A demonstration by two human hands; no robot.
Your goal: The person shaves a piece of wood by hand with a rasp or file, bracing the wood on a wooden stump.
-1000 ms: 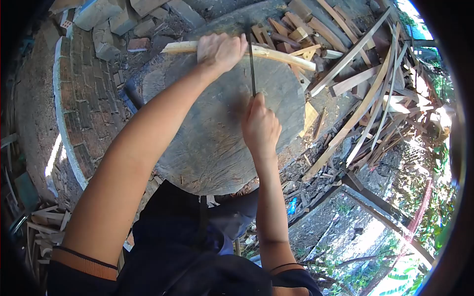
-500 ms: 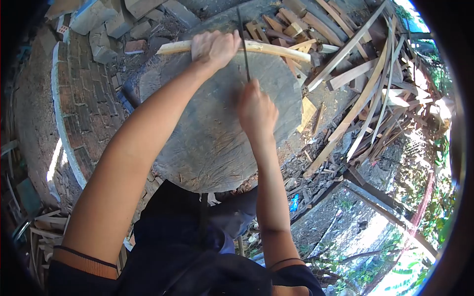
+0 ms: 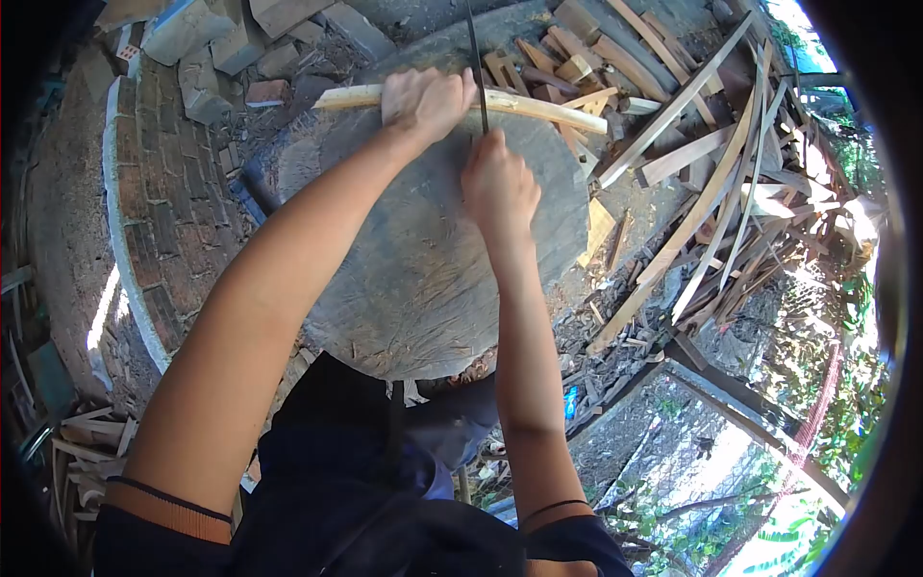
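Left hand point(image 3: 423, 99) clenched around a pale wooden stick point(image 3: 538, 104), pinning it flat across the far edge of a round stump block point(image 3: 423, 279). Right hand point(image 3: 498, 188) closed on the handle of a thin dark blade point(image 3: 475, 58), upright, edge against the stick just right of the left knuckles. Likely risk: blade glancing off toward those knuckles, so close to the cut. Offcuts and slats point(image 3: 711, 163) heaped far right, bricks point(image 3: 192, 38) far left, crowding the stick's ends
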